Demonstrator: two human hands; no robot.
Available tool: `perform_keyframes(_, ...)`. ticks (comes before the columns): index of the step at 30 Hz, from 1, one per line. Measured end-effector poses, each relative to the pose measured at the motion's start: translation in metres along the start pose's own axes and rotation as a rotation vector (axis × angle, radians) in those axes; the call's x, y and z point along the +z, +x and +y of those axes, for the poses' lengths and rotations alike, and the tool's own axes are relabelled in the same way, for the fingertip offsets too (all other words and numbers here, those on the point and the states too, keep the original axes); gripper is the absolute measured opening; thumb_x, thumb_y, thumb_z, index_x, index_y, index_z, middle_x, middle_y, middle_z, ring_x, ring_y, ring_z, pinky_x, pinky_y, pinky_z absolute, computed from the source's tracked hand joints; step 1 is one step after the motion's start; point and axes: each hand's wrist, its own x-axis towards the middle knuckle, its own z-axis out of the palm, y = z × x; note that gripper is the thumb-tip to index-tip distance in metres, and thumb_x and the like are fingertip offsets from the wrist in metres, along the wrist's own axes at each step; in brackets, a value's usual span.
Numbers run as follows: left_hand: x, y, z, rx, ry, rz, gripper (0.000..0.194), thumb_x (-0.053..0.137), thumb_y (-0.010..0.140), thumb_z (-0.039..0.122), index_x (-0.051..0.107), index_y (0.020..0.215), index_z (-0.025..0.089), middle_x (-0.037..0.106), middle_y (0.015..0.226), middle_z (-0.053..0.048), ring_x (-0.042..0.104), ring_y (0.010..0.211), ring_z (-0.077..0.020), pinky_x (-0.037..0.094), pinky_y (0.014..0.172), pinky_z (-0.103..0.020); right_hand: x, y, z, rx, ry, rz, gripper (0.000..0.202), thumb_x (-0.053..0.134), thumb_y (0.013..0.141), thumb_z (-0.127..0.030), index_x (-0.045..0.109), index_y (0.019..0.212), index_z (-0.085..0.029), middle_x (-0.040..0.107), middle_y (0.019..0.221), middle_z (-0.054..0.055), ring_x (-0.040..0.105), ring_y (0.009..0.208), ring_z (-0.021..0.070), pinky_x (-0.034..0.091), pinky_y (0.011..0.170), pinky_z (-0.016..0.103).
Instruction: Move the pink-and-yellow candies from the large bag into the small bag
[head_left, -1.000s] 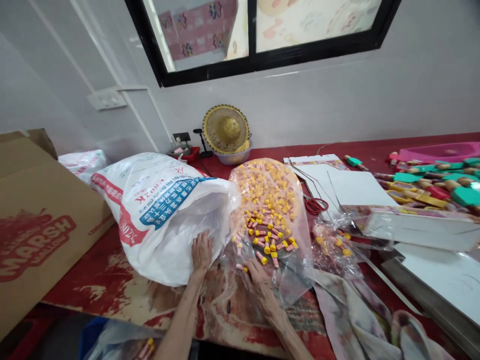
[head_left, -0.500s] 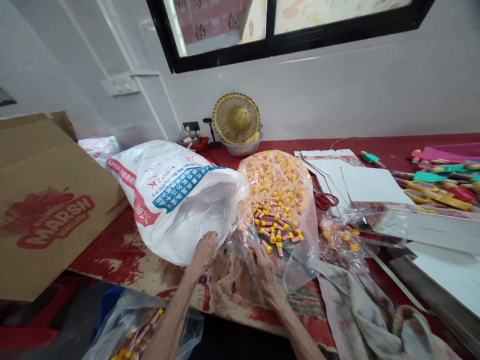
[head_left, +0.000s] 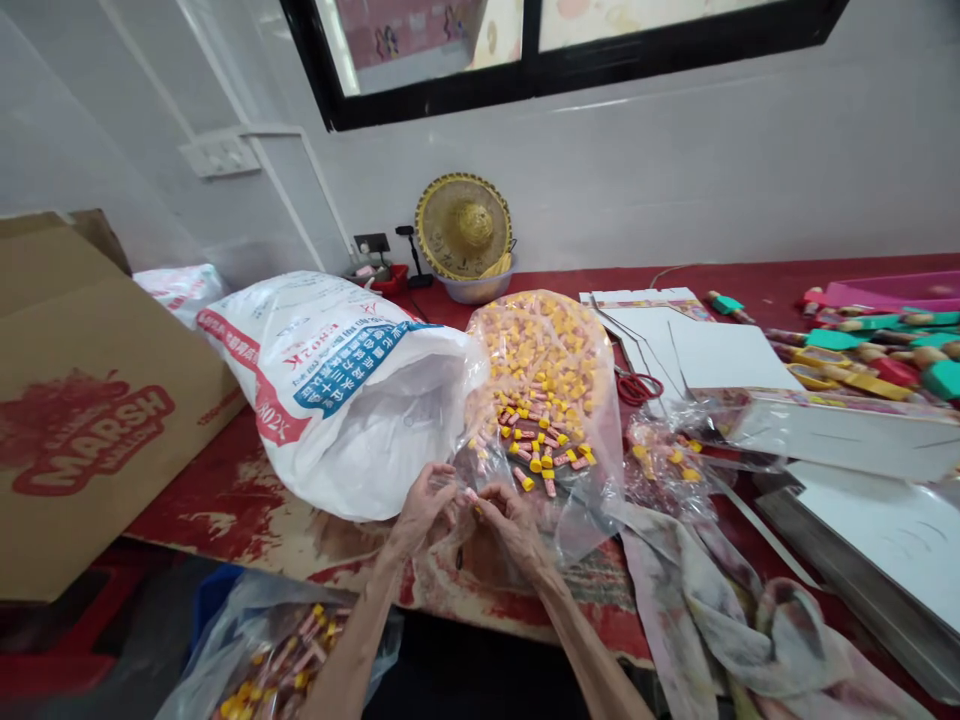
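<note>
I have both hands together at the near edge of the tabletop [head_left: 225,500], just in front of the open mouth of the clear plastic bag [head_left: 551,400] that lies on its side, full of small pink-and-yellow pieces [head_left: 544,445]. My left hand [head_left: 424,505] and right hand [head_left: 510,520] meet fingertip to fingertip, and the fingers of both look pinched on one small pink piece [head_left: 471,496] held between them, clear of the bag's loose film. To do this well, I judge I should keep the pinch light and close to the piece's ends, keep it low over the tabletop so a slip does not send it over the edge, and keep my wrists off the film so the heap does not spill. The white woven sack [head_left: 337,390] lies just to the left, touching the clear bag. The piece itself is tiny and half covered by my fingertips, so I cannot tell its shape or whether it is one part or two. A second bag of similar pieces [head_left: 270,665] below the table edge is cut off by the frame.
</note>
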Motion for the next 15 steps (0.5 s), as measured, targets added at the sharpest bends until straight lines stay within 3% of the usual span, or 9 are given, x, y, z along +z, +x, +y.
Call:
perform_keyframes(3, 0.009, -0.002, -0.008, -0.030, 0.104, -0.056, 0.046, 0.069, 0.080, 0.058, 0.054, 0.103, 0.021, 0.064, 0.066, 0.005, 0.060, 0.053, -0.0130, 0.048, 0.054, -0.024, 0.000, -0.003, 0.005, 0.004, 0.035, -0.022, 0.048, 0.075, 0.084, -0.068, 0.064, 0.084, -0.021, 0.059, 0.071, -0.004, 0.055, 0.066, 0.0132, 0.045, 0.063, 0.025)
perform_keyframes(6, 0.013, -0.002, -0.017, 0.066, 0.309, -0.089, 0.032, 0.061, 0.087, 0.052, 0.057, 0.098, 0.022, 0.064, 0.070, 0.004, 0.064, 0.063, -0.0156, 0.052, 0.063, -0.027, -0.005, -0.007, 0.012, -0.025, -0.069, 0.038, 0.035, 0.069, 0.089, -0.056, 0.066, 0.093, -0.022, 0.059, 0.070, -0.005, 0.055, 0.064, 0.0143, 0.045, 0.061, 0.025)
perform_keyframes(8, 0.019, -0.003, -0.021, 0.166, 0.488, -0.084, 0.020, 0.055, 0.092, 0.043, 0.057, 0.095, 0.023, 0.068, 0.080, 0.001, 0.067, 0.073, -0.0176, 0.054, 0.072, -0.030, -0.009, -0.011, 0.015, -0.097, -0.180, 0.168, 0.025, 0.060, 0.094, -0.045, 0.067, 0.102, -0.023, 0.065, 0.078, -0.002, 0.059, 0.069, 0.0168, 0.049, 0.066, 0.028)
perform_keyframes(12, 0.039, -0.003, -0.028, 0.321, 0.924, -0.103, 0.012, 0.049, 0.095, 0.028, 0.060, 0.097, 0.024, 0.070, 0.096, -0.007, 0.069, 0.088, -0.0230, 0.053, 0.077, -0.032, -0.017, -0.015, 0.019, -0.263, -0.372, 0.525, 0.025, 0.045, 0.100, -0.031, 0.068, 0.103, -0.023, 0.075, 0.108, 0.008, 0.069, 0.103, 0.0228, 0.053, 0.096, 0.037)
perform_keyframes(15, 0.049, 0.002, -0.032, 0.422, 1.133, -0.098, 0.011, 0.050, 0.093, 0.024, 0.061, 0.095, 0.023, 0.070, 0.097, -0.011, 0.070, 0.092, -0.0252, 0.052, 0.078, -0.031, -0.017, -0.011, 0.020, -0.309, -0.454, 0.622, 0.029, 0.040, 0.102, -0.023, 0.068, 0.110, -0.022, 0.075, 0.117, 0.011, 0.067, 0.117, 0.0226, 0.049, 0.110, 0.041)
